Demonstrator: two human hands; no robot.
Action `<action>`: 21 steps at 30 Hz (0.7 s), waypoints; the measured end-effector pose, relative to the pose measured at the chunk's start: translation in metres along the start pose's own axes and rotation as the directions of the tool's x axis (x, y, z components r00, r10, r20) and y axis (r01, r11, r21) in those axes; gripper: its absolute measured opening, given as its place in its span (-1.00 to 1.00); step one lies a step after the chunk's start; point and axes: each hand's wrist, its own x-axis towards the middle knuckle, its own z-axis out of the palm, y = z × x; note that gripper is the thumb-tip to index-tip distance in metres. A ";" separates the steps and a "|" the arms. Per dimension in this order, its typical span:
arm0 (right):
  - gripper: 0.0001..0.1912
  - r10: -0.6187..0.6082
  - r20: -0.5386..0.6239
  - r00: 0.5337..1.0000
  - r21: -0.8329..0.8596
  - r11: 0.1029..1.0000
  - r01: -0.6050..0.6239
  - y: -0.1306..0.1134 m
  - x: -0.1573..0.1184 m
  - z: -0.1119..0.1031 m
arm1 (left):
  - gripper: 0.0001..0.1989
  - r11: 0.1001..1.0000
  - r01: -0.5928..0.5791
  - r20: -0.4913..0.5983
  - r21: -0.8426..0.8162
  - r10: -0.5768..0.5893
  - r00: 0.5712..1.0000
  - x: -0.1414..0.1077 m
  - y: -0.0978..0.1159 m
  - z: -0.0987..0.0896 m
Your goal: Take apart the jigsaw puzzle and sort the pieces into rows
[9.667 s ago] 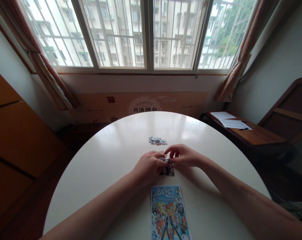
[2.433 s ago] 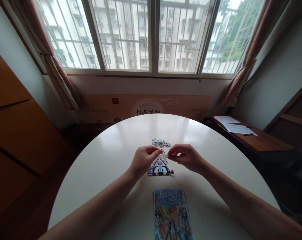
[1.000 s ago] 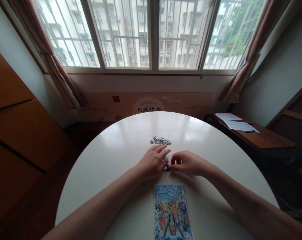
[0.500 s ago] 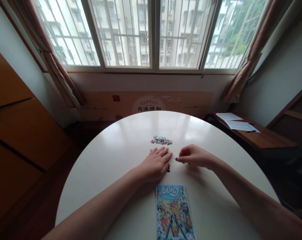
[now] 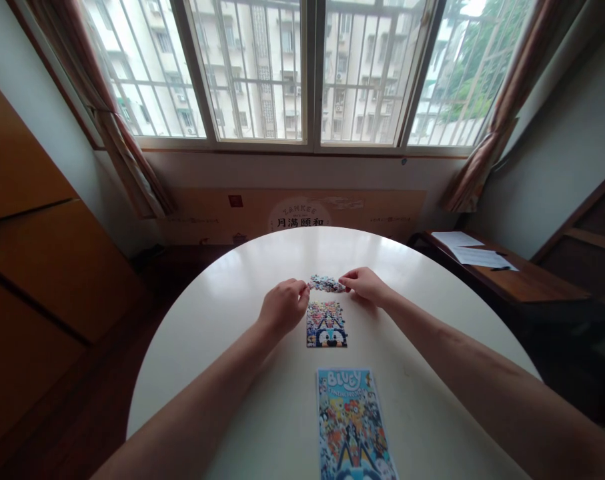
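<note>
- Cannot make out single pictures on the loose pieces (image 5: 326, 284), heaped small and blurred on the white table (image 5: 207, 373), partly covered at the right edge by fingertips.
- Cut off at the bottom of the view: the near end of the picture sheet (image 5: 355, 427). Hidden behind the table's far rim: the bottom of the beige panel (image 5: 207, 208).
- Reads "BLUEY" across the sheet's far end, with smaller, blurred lettering beneath; reads "月满颐和" on the panel. Too small to read on the papers (image 5: 477, 257).
- Lies flat between loose pieces and sheet: the joined puzzle section (image 5: 327, 325), dog face at the near edge, ears pointing away from the person. Cannot tell its longer side; can see the sheet's long axis running away from the person.
- Pinched nearly closed at the pile's left edge: the left hand (image 5: 285, 305). Cannot tell whether holding a piece.
- Curled at the pile's right edge, thumb and forefinger close together: the right hand (image 5: 365, 284). Cannot tell its hold either.
</note>
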 end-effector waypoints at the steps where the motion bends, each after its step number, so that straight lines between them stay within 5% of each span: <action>1: -0.69 -0.021 -0.027 0.999 -0.012 1.000 0.021 -0.001 0.001 0.003 | -0.73 1.000 0.011 0.043 0.025 -0.012 0.999 0.000 -0.004 -0.002; 5: -0.62 -0.100 -0.091 0.991 -0.035 0.995 0.097 -0.003 -0.018 0.005 | -0.74 1.000 -0.022 0.198 0.012 0.019 0.980 0.001 -0.011 -0.005; 8: -0.63 -0.136 0.014 0.991 -0.031 0.990 0.136 -0.007 -0.043 -0.002 | -0.76 0.999 -0.050 0.266 -0.014 0.052 0.962 0.001 -0.010 -0.008; 11: -0.63 -0.135 0.072 0.988 -0.045 0.989 0.139 -0.008 -0.061 -0.011 | -0.76 0.998 -0.056 0.274 -0.017 0.059 0.960 0.001 -0.008 -0.008; 16: -0.70 -0.191 -0.011 0.981 -0.322 0.930 0.178 0.000 -0.072 -0.018 | -0.77 0.999 -0.046 0.277 -0.017 0.049 0.960 0.000 -0.010 -0.003; 21: -0.73 -0.272 0.025 0.962 -0.383 0.886 0.261 0.010 -0.073 -0.013 | -0.78 0.997 0.057 0.257 -0.058 -0.040 0.966 0.001 -0.011 0.003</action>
